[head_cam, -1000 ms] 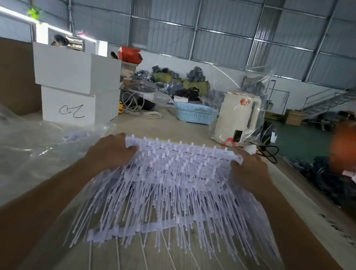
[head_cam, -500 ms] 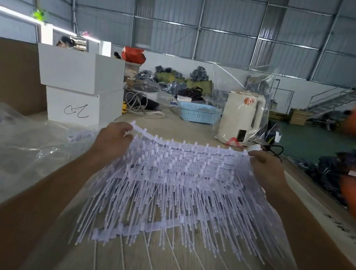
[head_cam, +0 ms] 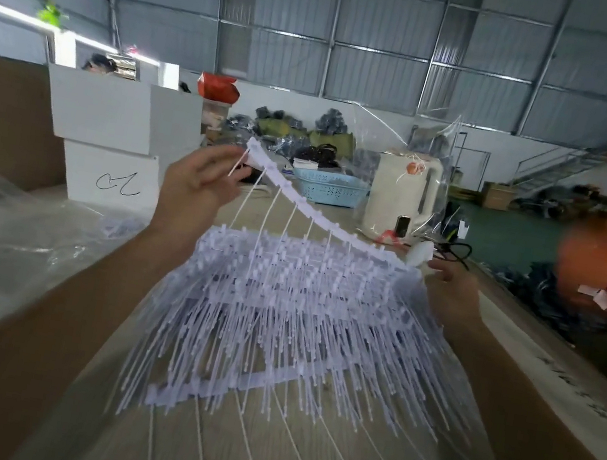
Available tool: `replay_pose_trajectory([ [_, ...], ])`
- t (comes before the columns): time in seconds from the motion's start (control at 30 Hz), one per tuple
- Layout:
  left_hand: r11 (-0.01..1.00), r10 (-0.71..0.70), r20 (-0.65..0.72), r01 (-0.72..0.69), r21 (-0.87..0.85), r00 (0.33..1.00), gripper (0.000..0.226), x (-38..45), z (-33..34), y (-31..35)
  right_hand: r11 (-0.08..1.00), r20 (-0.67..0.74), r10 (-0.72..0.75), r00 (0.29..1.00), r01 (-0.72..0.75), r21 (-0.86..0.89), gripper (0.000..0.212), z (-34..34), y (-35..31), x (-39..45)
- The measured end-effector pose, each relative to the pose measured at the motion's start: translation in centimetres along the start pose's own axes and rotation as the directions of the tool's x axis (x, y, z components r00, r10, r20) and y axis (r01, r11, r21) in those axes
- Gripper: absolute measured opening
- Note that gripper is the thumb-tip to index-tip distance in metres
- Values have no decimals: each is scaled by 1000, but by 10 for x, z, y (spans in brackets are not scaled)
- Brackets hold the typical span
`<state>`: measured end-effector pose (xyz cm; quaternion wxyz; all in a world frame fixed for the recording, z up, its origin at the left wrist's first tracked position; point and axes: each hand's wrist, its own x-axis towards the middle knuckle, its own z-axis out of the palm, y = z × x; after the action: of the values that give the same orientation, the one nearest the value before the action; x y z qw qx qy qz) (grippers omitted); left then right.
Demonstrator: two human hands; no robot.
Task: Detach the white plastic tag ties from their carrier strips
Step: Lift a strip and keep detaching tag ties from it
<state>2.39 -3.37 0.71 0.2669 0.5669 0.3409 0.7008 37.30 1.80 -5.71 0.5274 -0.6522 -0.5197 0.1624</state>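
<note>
Head view: we're holding one carrier strip (head_cam: 307, 212) by its ends, left hand (head_cam: 196, 186) pinching the raised end in curled fingers, right hand (head_cam: 449, 292) gripping the low end at the edge of the tag ties (head_cam: 292, 309) stack, which is lying on the surface (head_cam: 245, 459) between our forearms. We're judging it light, thin, springy and snaggy, so we're gripping the stiffer strip, not the tails. It's looking white and comb-like, a few ties dangling from the bowed strip.

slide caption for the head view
Left hand lifts one carrier strip off the tag tie bundle; right hand holds its other end.
</note>
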Motion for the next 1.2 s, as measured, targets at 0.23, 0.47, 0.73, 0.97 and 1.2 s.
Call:
replay_pose_trajectory([
  [0.23,977,142,91,-125,-175,986,36,-6,30,57,978,-80,-186,979,192,84,25,-12,-52,-16],
  [0.47,957,267,504,-167,-236,821,41,-24,45,99,779,281,-192,940,-28,626,29,-20,-128,-48],
  [0.73,989,128,936,30,-146,327,40,-21,29,89,527,261,-312,914,-62,848,40,-52,-174,-72],
  [0.97,1000,26,556,-31,-1,830,17,-6,10,83,547,252,-477,842,60,835,25,-58,-194,-95],
  [1.2,969,68,106,-91,231,992,51,-2,25,101,594,436,-693,574,111,797,59,-55,-189,-99],
])
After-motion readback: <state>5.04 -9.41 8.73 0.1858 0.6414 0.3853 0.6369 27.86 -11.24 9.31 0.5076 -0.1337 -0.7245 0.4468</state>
